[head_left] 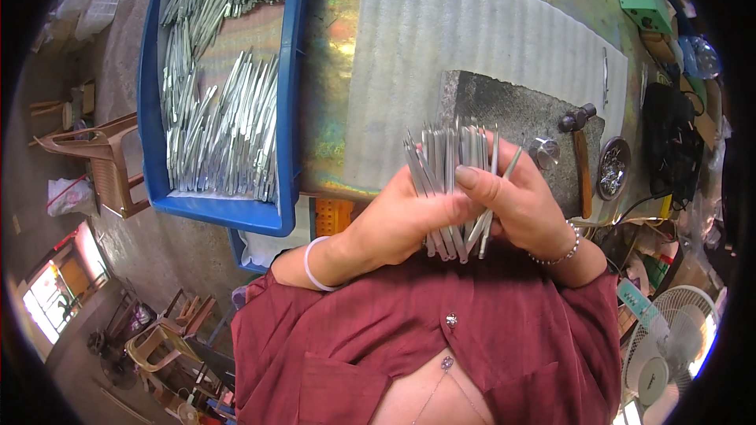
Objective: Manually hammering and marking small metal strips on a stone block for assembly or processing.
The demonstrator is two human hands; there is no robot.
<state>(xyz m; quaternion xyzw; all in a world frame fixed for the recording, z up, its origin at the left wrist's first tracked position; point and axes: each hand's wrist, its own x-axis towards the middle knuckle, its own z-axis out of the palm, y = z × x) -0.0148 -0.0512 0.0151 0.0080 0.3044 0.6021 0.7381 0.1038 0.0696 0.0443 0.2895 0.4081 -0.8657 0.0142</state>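
Observation:
In front of my chest, both hands hold one bunch of slender silver metal rods (451,157), their thin tips fanned upward and their blunt ends showing below the fingers. My left hand (409,212) is closed round the bunch from the left, its thumb laid across the front. From the right side my right hand (512,197) grips it too, with the thumb pressed on the rods. One or two rods slant away from the others by the right thumb. The fingers behind the bunch are mostly hidden. Just beyond lies a dark stone-like block (504,102).
A blue tray (291,110) with many similar rods stands at the left. White foam sheet (402,39) covers part of the table. On the block rest a hammer (581,157) and a small shiny metal piece (544,153); beside it sits a round dish (602,181) of small metal bits.

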